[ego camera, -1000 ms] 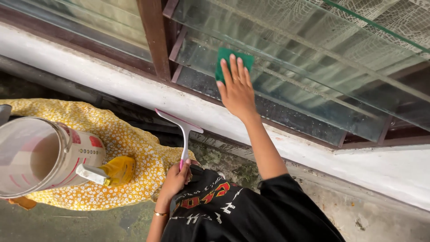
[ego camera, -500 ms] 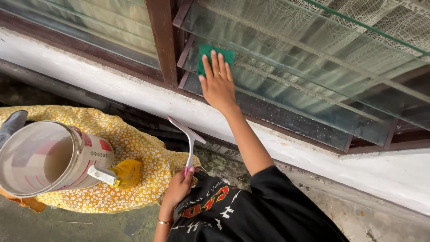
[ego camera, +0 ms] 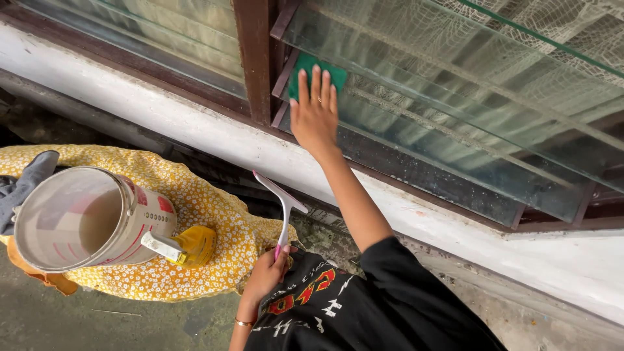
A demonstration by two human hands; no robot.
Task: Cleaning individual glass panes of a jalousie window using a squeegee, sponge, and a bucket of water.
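Two hands split: my right hand (ego camera: 314,116) flat, fingers spread, pressing green pad (ego camera: 316,73) on glass louvre (ego camera: 455,110) up ahead; left hand (ego camera: 268,272) low by chest, gripping squeegee (ego camera: 282,207), blade up-left.

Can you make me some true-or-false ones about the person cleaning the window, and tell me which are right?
1. The right hand presses a green pad flat on the glass slat. True.
2. The left hand holds a hammer. False: it holds a squeegee by its handle.
3. The bucket sits on a yellow flowered cloth. True.
4. The squeegee is touching the glass. False: it is held low, away from the window.
5. The person wears a white shirt. False: the shirt is black with a red print.
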